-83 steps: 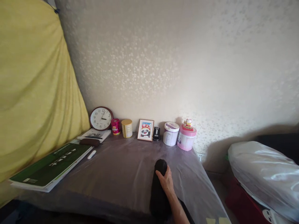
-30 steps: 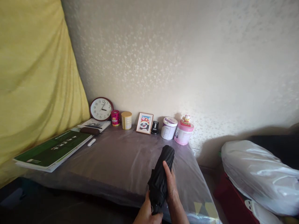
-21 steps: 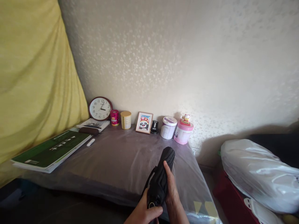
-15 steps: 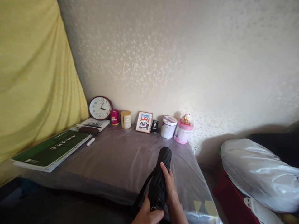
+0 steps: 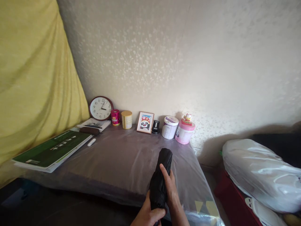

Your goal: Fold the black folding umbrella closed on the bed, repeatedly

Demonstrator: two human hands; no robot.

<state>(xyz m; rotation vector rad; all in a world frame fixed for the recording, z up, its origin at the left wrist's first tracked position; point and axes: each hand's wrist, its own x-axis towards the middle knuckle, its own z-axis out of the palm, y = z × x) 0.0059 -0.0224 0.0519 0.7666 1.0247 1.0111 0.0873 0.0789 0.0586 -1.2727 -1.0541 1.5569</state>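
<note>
A folded black umbrella (image 5: 162, 171) is held between my two hands over the near right part of the table, its far end tilted up and away from me. My left hand (image 5: 150, 212) wraps round its near end, with the thumb lying across the bottom. Higher up, my right hand (image 5: 171, 188) closes along the right side, fingers pressed on the fabric. The underside of the umbrella and some of my fingers are hidden.
Along the wall, the plastic-covered table (image 5: 122, 157) carries a clock (image 5: 101, 108), tins (image 5: 127, 120), a panda picture frame (image 5: 145, 122) and two tubs (image 5: 169, 127). A green book (image 5: 54, 150) lies at left. A bulky plastic bag (image 5: 258, 174) sits to the right.
The umbrella has turned slightly in my hands; its dangling strap and the ring at its near end no longer show. Both hands keep nearly the same place.
</note>
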